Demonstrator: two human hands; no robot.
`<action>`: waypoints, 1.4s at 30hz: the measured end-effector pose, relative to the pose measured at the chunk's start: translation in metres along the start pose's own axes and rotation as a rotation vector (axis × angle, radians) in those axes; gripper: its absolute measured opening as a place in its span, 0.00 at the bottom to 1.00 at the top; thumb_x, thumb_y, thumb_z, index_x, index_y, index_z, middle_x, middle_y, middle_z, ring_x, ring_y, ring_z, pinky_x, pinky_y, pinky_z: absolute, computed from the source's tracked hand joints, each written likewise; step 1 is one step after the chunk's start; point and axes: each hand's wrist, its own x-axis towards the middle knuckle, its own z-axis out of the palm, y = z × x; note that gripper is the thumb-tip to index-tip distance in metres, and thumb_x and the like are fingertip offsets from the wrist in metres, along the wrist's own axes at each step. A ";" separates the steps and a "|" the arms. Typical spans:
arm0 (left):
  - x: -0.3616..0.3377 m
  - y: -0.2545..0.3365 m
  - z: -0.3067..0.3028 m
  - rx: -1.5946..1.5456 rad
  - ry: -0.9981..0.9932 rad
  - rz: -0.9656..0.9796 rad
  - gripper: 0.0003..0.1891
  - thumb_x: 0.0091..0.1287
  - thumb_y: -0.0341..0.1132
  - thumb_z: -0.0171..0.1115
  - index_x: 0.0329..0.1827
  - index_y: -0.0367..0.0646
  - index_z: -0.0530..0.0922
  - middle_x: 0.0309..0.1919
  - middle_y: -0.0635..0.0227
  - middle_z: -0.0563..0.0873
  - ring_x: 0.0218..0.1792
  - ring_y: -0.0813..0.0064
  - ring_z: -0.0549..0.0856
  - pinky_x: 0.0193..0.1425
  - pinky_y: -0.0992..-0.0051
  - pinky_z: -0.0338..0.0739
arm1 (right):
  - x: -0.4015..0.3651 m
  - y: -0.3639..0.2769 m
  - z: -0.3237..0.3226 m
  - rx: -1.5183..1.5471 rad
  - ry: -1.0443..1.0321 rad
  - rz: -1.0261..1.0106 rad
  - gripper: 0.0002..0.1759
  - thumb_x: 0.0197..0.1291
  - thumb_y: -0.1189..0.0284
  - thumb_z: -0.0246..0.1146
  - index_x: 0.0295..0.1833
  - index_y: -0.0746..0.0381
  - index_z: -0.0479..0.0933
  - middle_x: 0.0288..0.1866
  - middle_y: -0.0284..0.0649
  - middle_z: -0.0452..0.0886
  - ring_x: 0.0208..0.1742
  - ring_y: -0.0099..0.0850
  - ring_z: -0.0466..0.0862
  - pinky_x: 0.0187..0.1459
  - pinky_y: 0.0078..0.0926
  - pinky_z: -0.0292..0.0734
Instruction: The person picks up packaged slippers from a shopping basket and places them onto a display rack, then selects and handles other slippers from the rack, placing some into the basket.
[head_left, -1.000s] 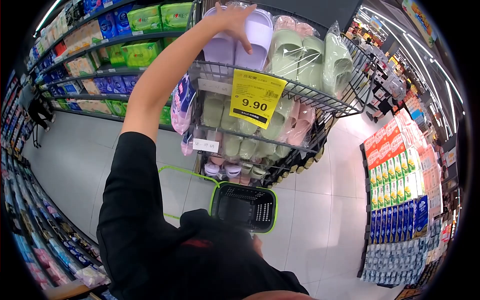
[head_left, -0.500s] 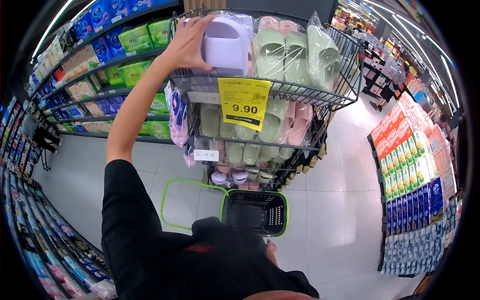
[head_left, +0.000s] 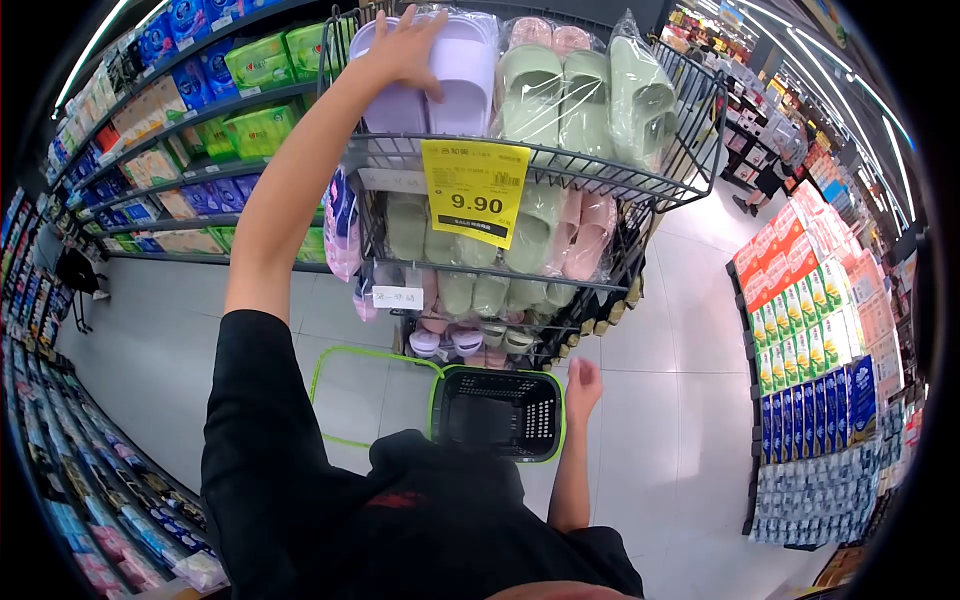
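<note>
My left hand [head_left: 405,55] lies over a pair of lavender slippers [head_left: 464,75] in the top wire basket [head_left: 580,158], its fingers spread on them. Beside them are green slippers [head_left: 530,90] in clear plastic. A yellow price tag [head_left: 475,192] reading 9.90 hangs on the basket front. My right hand [head_left: 584,385] is raised just right of a black shopping basket [head_left: 500,412] with a green rim; its fingers look curled, and what they hold, if anything, is too small to tell.
Lower tiers hold more green and pink slippers [head_left: 590,238]. Shelves of packaged goods [head_left: 262,130] stand at the left. On the right is a stack of boxed products [head_left: 800,330]. A person [head_left: 770,180] stands at the far right, another [head_left: 75,270] at the far left.
My left hand has shifted up and left, and both lavender slippers now show. My right hand has come up beside the shopping basket. The view has moved slightly.
</note>
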 end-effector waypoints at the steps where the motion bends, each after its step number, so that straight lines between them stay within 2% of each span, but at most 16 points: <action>1: 0.003 -0.002 0.003 -0.074 -0.015 0.008 0.71 0.28 0.60 0.83 0.77 0.37 0.54 0.76 0.43 0.58 0.79 0.46 0.53 0.79 0.47 0.48 | 0.017 -0.046 0.006 -0.081 0.029 -0.136 0.15 0.63 0.67 0.70 0.47 0.68 0.79 0.36 0.36 0.83 0.39 0.23 0.80 0.47 0.23 0.76; 5: -0.024 0.018 -0.049 0.035 -0.155 -0.044 0.69 0.34 0.60 0.82 0.77 0.35 0.53 0.77 0.41 0.55 0.79 0.45 0.48 0.80 0.48 0.45 | 0.083 -0.219 0.032 -0.150 0.177 -0.650 0.22 0.52 0.68 0.78 0.48 0.68 0.80 0.37 0.37 0.83 0.41 0.26 0.80 0.50 0.27 0.75; 7: -0.032 0.012 -0.048 -0.003 0.071 0.018 0.65 0.41 0.60 0.79 0.76 0.32 0.53 0.76 0.40 0.55 0.79 0.46 0.49 0.80 0.49 0.46 | 0.114 -0.300 0.052 -0.136 0.173 -0.861 0.28 0.49 0.66 0.79 0.52 0.69 0.78 0.45 0.40 0.82 0.47 0.30 0.79 0.52 0.29 0.75; 9: -0.045 0.015 -0.052 -0.055 0.171 0.099 0.59 0.44 0.57 0.78 0.74 0.32 0.57 0.75 0.40 0.59 0.77 0.46 0.55 0.79 0.51 0.51 | 0.141 -0.369 0.079 -0.229 0.147 -0.834 0.49 0.43 0.52 0.81 0.63 0.72 0.71 0.57 0.52 0.78 0.58 0.37 0.78 0.57 0.37 0.74; 11: -0.059 0.023 -0.051 -0.111 0.264 0.180 0.54 0.48 0.55 0.76 0.72 0.31 0.60 0.73 0.39 0.63 0.76 0.46 0.60 0.78 0.54 0.56 | 0.190 -0.390 0.120 -0.643 0.361 -1.005 0.63 0.34 0.43 0.81 0.68 0.73 0.64 0.63 0.61 0.74 0.66 0.44 0.75 0.63 0.44 0.72; 13: -0.075 0.032 -0.046 -0.316 0.227 0.219 0.48 0.51 0.54 0.75 0.73 0.43 0.65 0.74 0.47 0.65 0.77 0.52 0.61 0.78 0.53 0.55 | 0.228 -0.380 0.158 -0.891 0.213 -0.676 0.68 0.31 0.46 0.81 0.72 0.76 0.57 0.62 0.67 0.74 0.66 0.49 0.76 0.66 0.45 0.72; 14: -0.085 0.039 -0.055 -0.300 0.209 0.257 0.39 0.57 0.51 0.73 0.69 0.41 0.70 0.72 0.48 0.68 0.76 0.51 0.61 0.78 0.60 0.58 | 0.238 -0.385 0.162 -0.888 0.213 -0.675 0.68 0.31 0.46 0.81 0.72 0.76 0.57 0.62 0.67 0.74 0.66 0.49 0.76 0.66 0.45 0.72; 16: -0.100 0.045 -0.061 -0.269 0.182 0.285 0.38 0.57 0.51 0.73 0.67 0.41 0.72 0.71 0.47 0.69 0.76 0.51 0.62 0.77 0.59 0.58 | 0.256 -0.392 0.156 -0.842 -0.013 -0.555 0.64 0.34 0.56 0.80 0.73 0.75 0.56 0.58 0.64 0.78 0.57 0.50 0.82 0.60 0.41 0.78; 19: -0.102 0.050 -0.064 -0.231 0.173 0.319 0.36 0.57 0.52 0.72 0.64 0.40 0.74 0.69 0.44 0.71 0.75 0.51 0.64 0.76 0.58 0.60 | 0.236 -0.429 0.124 -0.504 -0.012 -0.541 0.59 0.35 0.65 0.77 0.74 0.73 0.56 0.56 0.60 0.80 0.49 0.48 0.86 0.52 0.35 0.81; 24: -0.058 0.077 -0.053 -0.296 0.219 0.316 0.34 0.56 0.53 0.71 0.60 0.39 0.76 0.55 0.47 0.80 0.58 0.49 0.78 0.65 0.56 0.69 | 0.202 -0.453 0.050 0.043 -0.157 -0.710 0.51 0.41 0.78 0.75 0.73 0.70 0.58 0.62 0.57 0.77 0.53 0.40 0.84 0.52 0.31 0.81; 29: 0.019 0.118 -0.016 -0.270 0.393 0.341 0.37 0.49 0.52 0.75 0.58 0.37 0.76 0.50 0.50 0.82 0.51 0.51 0.81 0.59 0.60 0.74 | 0.109 -0.406 -0.035 0.275 -0.013 -0.909 0.47 0.45 0.83 0.71 0.73 0.71 0.59 0.65 0.54 0.73 0.61 0.43 0.78 0.61 0.37 0.75; 31: 0.050 0.132 -0.019 -0.291 0.161 0.201 0.45 0.49 0.50 0.74 0.66 0.30 0.68 0.66 0.40 0.73 0.68 0.48 0.72 0.72 0.58 0.67 | 0.068 -0.362 -0.076 0.348 0.087 -0.834 0.46 0.46 0.80 0.66 0.74 0.71 0.58 0.65 0.55 0.72 0.64 0.46 0.76 0.64 0.42 0.73; 35: 0.096 0.142 0.018 -0.240 0.350 0.183 0.38 0.50 0.46 0.70 0.60 0.29 0.73 0.57 0.42 0.81 0.59 0.50 0.80 0.64 0.59 0.74 | -0.004 -0.197 -0.173 0.803 0.205 -0.439 0.46 0.46 0.72 0.61 0.74 0.73 0.57 0.67 0.58 0.69 0.66 0.53 0.73 0.70 0.53 0.67; 37: 0.105 0.152 0.006 -0.331 -0.116 0.010 0.37 0.49 0.46 0.70 0.60 0.31 0.75 0.53 0.43 0.84 0.56 0.49 0.82 0.63 0.59 0.76 | -0.052 -0.109 -0.208 0.885 0.101 -0.186 0.46 0.48 0.68 0.61 0.74 0.73 0.57 0.66 0.57 0.70 0.65 0.50 0.74 0.66 0.52 0.72; 39: 0.111 0.159 0.009 -0.378 -0.193 0.014 0.35 0.49 0.46 0.70 0.58 0.31 0.77 0.52 0.43 0.84 0.55 0.49 0.83 0.62 0.60 0.76 | -0.100 -0.105 -0.180 0.847 0.328 0.174 0.44 0.50 0.68 0.61 0.74 0.72 0.57 0.68 0.55 0.68 0.65 0.50 0.73 0.65 0.50 0.72; 42: 0.128 0.155 0.036 -0.402 -0.212 -0.005 0.34 0.47 0.47 0.72 0.55 0.33 0.80 0.51 0.45 0.85 0.55 0.51 0.84 0.61 0.62 0.77 | -0.144 -0.052 -0.172 0.704 0.219 0.326 0.42 0.48 0.77 0.60 0.73 0.69 0.60 0.64 0.52 0.73 0.61 0.44 0.78 0.59 0.43 0.76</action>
